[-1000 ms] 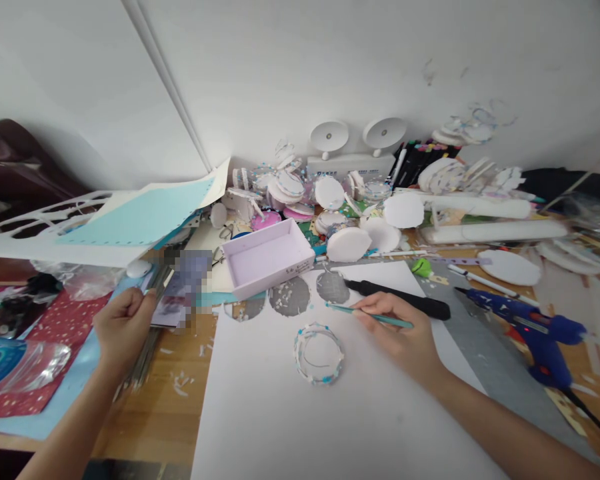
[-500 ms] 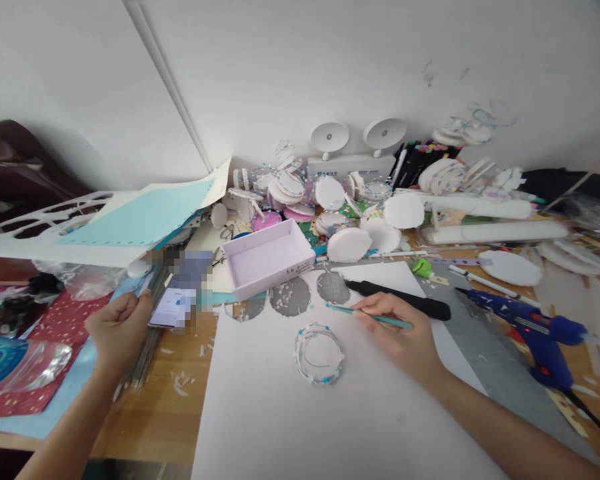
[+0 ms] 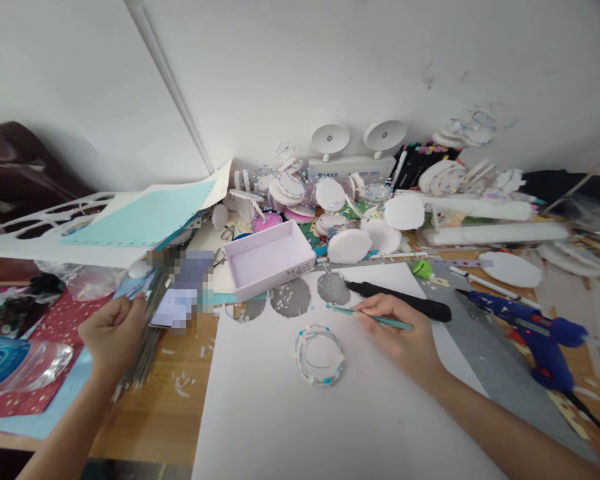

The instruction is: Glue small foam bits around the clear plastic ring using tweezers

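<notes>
Well, the right hand [image 3: 405, 337] has its grip pinched tight on a slim teal stick [image 3: 341, 309], the tip pointing left over a white sheet [image 3: 300, 427]; whether it touches the paper I cannot tell. Over on the left, the other hand, the left hand [image 3: 111, 333], is curled into a fist beside a bundle of grey rods [image 3: 145, 357], and I can't see whether anything is inside. Between the two, nearer the person, a beaded wire ring [image 3: 327, 381] lies flat on the sheet. Just behind the stick sits a black tool [image 3: 405, 300], by round holes cut in the sheet. Past those stands a lilac box [image 3: 280, 277], with a partly blurred phone [image 3: 173, 308] to its left. Farther right on the wooden bench [image 3: 180, 427] lies a blue glue gun [image 3: 535, 327], and white discs [image 3: 350, 247] are heaped towards the wall.
</notes>
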The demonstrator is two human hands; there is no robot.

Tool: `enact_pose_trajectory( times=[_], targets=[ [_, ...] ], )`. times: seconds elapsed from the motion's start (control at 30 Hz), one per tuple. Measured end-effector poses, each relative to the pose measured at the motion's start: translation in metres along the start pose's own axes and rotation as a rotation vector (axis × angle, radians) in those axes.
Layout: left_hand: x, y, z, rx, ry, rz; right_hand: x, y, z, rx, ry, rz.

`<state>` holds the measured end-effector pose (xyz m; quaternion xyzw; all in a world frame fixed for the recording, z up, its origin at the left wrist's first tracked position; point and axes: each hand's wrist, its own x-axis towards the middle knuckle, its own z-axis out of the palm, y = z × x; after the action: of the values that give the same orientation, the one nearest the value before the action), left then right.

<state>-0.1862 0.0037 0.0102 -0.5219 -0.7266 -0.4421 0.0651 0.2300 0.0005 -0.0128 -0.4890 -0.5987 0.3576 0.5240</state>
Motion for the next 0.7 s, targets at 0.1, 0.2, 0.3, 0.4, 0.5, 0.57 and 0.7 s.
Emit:
enact_pose_trajectory(
  times=[0.1, 0.2, 0.3, 0.4, 0.5, 0.57, 0.7],
  targets=[
    [0.003, -0.001, -0.001, 0.096, -0.105, 0.021, 0.000, -0.001, 0.000, 0.001, 0.009, 0.014],
    [0.007, -0.002, 0.002, 0.225, -0.273, 0.051, 0.000, -0.001, 0.001, 0.009, 0.008, 0.013],
    [0.008, -0.002, 0.008, 0.348, -0.392, 0.077, 0.000, -0.001, 0.002, 0.008, 0.005, -0.007],
    [0.006, 0.000, 0.011, 0.427, -0.451, 0.081, 0.001, -0.003, 0.002, -0.001, 0.009, -0.011],
    [0.005, 0.002, 0.012, 0.457, -0.480, 0.076, 0.001, -0.004, 0.002, 0.002, 0.005, -0.001],
    [0.005, 0.004, 0.013, 0.466, -0.484, 0.069, 0.001, -0.004, 0.002, 0.003, -0.001, 0.000],
    [0.006, 0.006, 0.013, 0.502, -0.437, 0.070, 0.000, -0.003, 0.001, 0.008, 0.002, -0.002]
  ],
)
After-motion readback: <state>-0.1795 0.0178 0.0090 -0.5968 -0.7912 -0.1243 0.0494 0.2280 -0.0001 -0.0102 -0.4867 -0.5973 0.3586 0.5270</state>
